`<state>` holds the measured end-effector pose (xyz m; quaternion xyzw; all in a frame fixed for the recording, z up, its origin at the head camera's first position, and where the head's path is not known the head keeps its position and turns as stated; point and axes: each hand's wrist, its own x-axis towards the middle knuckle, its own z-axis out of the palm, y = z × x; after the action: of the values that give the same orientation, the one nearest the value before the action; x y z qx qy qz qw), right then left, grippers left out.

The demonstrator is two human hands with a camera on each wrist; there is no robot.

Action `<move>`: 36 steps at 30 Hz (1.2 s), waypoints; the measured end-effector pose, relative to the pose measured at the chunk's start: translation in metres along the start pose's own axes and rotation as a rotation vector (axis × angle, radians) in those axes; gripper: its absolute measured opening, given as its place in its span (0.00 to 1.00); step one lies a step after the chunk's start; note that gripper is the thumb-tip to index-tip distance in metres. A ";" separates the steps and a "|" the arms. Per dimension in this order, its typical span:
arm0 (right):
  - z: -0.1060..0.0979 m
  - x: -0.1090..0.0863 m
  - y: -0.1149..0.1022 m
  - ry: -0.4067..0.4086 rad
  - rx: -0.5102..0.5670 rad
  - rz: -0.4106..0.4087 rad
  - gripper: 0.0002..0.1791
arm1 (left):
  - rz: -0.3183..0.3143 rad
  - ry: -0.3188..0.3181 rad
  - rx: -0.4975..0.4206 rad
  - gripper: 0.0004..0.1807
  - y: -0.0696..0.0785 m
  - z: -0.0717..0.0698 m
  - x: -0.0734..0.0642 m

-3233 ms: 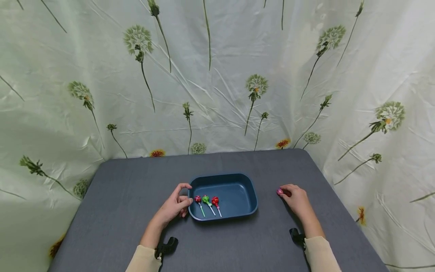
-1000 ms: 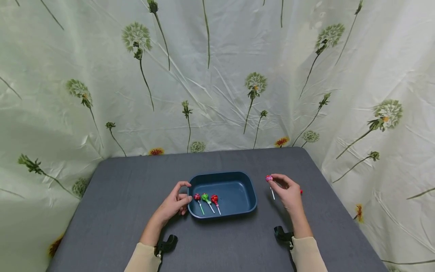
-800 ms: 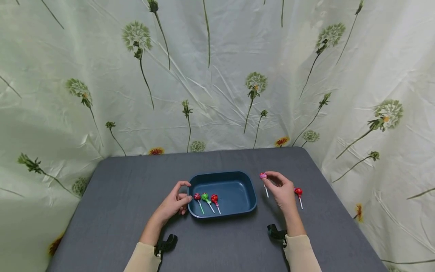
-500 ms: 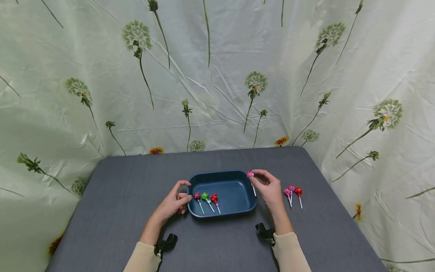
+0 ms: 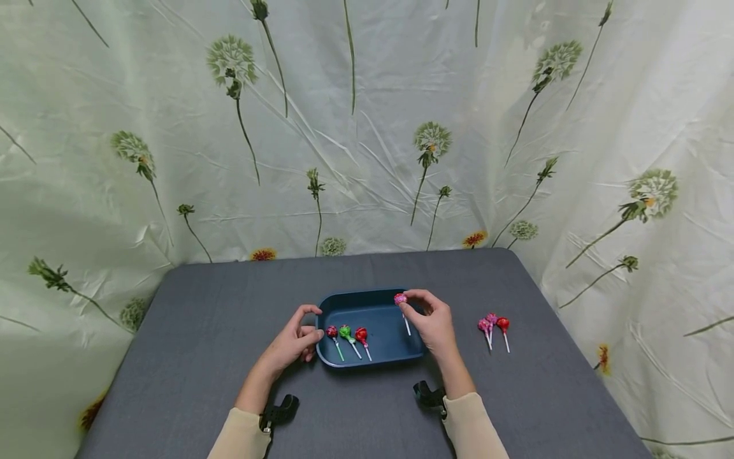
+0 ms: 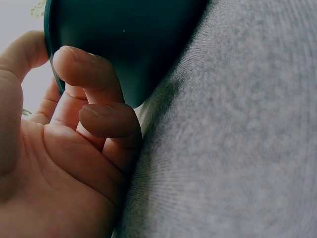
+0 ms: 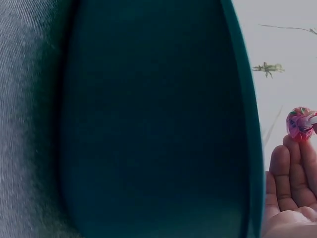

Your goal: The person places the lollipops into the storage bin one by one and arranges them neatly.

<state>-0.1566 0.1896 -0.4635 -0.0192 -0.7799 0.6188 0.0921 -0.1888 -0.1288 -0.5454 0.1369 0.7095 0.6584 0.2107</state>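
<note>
A pink-and-red lollipop (image 5: 400, 298) with a white stick is pinched by its head between thumb and fingers of my right hand (image 5: 432, 322), over the right part of the blue tray (image 5: 375, 364). In the right wrist view the held lollipop (image 7: 299, 124) shows beyond the tray wall (image 7: 252, 124). My left hand (image 5: 292, 341) grips the tray's left end, a fingertip on the rim and curled fingers (image 6: 81, 69) against the outer wall. Inside the tray's left part lie a dark red lollipop (image 5: 332, 331), a green one (image 5: 345, 331) and a red one (image 5: 361, 334), side by side.
Right of the tray, two pink lollipops (image 5: 484, 326) and a red lollipop (image 5: 503, 324) lie close together on the grey table (image 5: 229, 306). A flower-patterned curtain (image 5: 367, 159) hangs behind the table and at its sides. Each wrist wears a black camera mount.
My right hand has lifted the pink-and-red lollipop from the table and carried it left over the tray, uncovering the lollipops on the right. The left hand stays at the tray.
</note>
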 end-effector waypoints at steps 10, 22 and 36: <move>0.018 0.002 0.020 0.014 -0.062 0.023 0.14 | 0.004 -0.008 -0.006 0.28 -0.002 0.000 0.000; 0.031 0.003 0.028 0.032 -0.177 -0.053 0.12 | -0.006 -0.014 -0.018 0.27 0.000 -0.001 -0.001; 0.039 0.002 0.030 -0.015 -0.342 -0.104 0.13 | -0.020 -0.005 -0.006 0.27 0.000 -0.001 0.000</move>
<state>-0.1681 0.1591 -0.5009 0.0102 -0.8744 0.4717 0.1134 -0.1895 -0.1294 -0.5450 0.1306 0.7083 0.6581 0.2196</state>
